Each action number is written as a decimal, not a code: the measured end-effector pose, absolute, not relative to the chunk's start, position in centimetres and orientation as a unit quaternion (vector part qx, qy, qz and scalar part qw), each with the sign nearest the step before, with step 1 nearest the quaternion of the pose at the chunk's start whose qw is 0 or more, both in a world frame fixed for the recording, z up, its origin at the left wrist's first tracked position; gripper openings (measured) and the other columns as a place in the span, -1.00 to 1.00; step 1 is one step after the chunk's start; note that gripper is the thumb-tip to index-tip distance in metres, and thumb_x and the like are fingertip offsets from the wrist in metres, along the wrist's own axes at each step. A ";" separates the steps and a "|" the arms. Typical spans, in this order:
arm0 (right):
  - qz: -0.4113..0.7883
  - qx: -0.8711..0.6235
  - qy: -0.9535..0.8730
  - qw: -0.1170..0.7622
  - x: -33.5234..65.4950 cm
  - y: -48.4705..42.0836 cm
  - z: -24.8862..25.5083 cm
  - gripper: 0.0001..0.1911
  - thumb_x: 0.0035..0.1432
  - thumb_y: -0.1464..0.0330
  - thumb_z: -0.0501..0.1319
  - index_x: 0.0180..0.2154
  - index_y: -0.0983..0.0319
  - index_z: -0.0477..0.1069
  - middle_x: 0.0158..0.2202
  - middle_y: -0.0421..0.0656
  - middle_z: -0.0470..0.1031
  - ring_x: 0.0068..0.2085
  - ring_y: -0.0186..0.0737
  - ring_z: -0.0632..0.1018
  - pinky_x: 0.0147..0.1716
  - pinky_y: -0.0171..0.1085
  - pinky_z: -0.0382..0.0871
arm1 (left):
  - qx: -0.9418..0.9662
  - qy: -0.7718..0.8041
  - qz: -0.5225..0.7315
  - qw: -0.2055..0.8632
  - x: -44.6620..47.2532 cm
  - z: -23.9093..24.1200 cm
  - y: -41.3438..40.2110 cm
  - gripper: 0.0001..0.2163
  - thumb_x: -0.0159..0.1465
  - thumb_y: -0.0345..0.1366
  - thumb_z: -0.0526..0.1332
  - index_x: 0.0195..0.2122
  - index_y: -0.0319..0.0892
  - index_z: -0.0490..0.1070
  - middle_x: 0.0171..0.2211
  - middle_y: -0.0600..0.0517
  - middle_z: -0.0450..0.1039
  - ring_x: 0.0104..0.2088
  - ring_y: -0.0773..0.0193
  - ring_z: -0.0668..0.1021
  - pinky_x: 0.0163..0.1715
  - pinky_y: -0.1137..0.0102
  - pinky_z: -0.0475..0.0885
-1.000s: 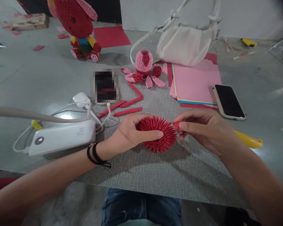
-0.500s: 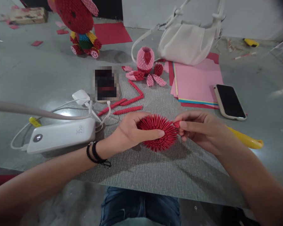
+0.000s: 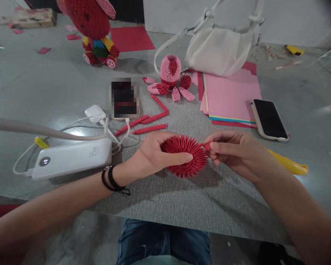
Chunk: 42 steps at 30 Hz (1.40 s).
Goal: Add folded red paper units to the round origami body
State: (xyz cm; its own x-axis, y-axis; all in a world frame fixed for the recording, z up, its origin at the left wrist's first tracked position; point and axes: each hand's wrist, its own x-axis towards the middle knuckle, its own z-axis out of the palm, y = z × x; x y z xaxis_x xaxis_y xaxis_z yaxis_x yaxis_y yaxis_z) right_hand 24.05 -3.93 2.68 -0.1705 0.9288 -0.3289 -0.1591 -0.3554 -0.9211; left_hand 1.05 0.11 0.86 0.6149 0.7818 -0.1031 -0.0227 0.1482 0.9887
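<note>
A round, spiky red paper-module piece [image 3: 191,162] rests on the grey mat [image 3: 176,198] in front of me. My left hand [image 3: 154,154] grips its left side, thumb over the top and fingers around the back. At the piece's right rim, my right hand [image 3: 234,151] pinches a small red paper module [image 3: 206,146] between thumb and forefinger, touching the rim. Several red module strips [image 3: 149,123] lie on the mat just behind my left hand.
A white power bank [image 3: 71,158] with cables sits left, a phone [image 3: 124,98] behind it. Pink paper sheets [image 3: 228,95], a dark phone [image 3: 269,119] and a yellow tool [image 3: 289,163] lie right. A pink paper vase [image 3: 169,69], white bag [image 3: 217,46] and red paper figure [image 3: 95,29] stand behind.
Almost nothing has moved. Both hands stay on the red spiky piece; the view has shifted very slightly.
</note>
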 end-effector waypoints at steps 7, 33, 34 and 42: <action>0.679 -0.488 -0.379 0.397 24.3 -3.9 2.7 -0.87 -0.05 0.32 0.57 -0.41 0.17 0.70 -0.56 -0.24 0.54 -0.56 -0.43 0.51 -0.56 -0.45 0.45 | 0.582 0.317 0.296 0.689 1.1 1.1 0.1 -0.85 0.06 -0.46 0.51 -0.38 -0.20 0.60 -0.47 0.15 0.51 -0.47 0.44 0.46 -0.46 0.58 0.42; 0.574 -0.538 -0.471 0.399 23.8 -4.4 2.3 -0.89 0.01 0.30 0.54 -0.38 0.15 0.69 -0.57 -0.26 0.51 -0.57 -0.43 0.43 -0.59 -0.41 0.37 | 0.691 0.325 0.285 0.580 1.0 1.0 0.2 -0.85 0.18 -0.28 0.45 -0.38 -0.24 0.56 -0.50 0.16 0.37 -0.47 0.43 0.38 -0.50 0.56 0.29; 0.556 -0.552 -0.482 0.392 23.8 -4.5 2.3 -0.88 0.02 0.29 0.54 -0.38 0.15 0.69 -0.57 -0.27 0.50 -0.58 -0.43 0.42 -0.60 -0.41 0.33 | 0.693 0.324 0.287 0.577 1.1 1.0 0.2 -0.85 0.18 -0.28 0.45 -0.38 -0.24 0.56 -0.50 0.16 0.36 -0.47 0.43 0.37 -0.50 0.56 0.29; 0.505 -0.602 -0.507 0.354 23.6 -5.2 1.8 -0.82 0.01 0.27 0.53 -0.36 0.17 0.62 -0.64 -0.30 0.41 -0.62 -0.42 0.34 -0.64 -0.36 0.13 | 0.709 0.350 0.289 0.539 1.1 0.7 0.1 -0.78 0.17 -0.24 0.45 -0.46 -0.26 0.49 -0.53 0.16 0.28 -0.49 0.43 0.32 -0.54 0.54 0.22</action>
State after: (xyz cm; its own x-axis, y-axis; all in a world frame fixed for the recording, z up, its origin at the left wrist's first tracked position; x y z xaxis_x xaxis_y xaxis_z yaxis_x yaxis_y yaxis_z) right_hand 23.63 -5.19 1.77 -0.0248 0.9681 -0.2495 0.2530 -0.2354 -0.9384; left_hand 1.13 0.10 0.68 0.5879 0.8083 0.0329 0.1846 -0.1737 0.9673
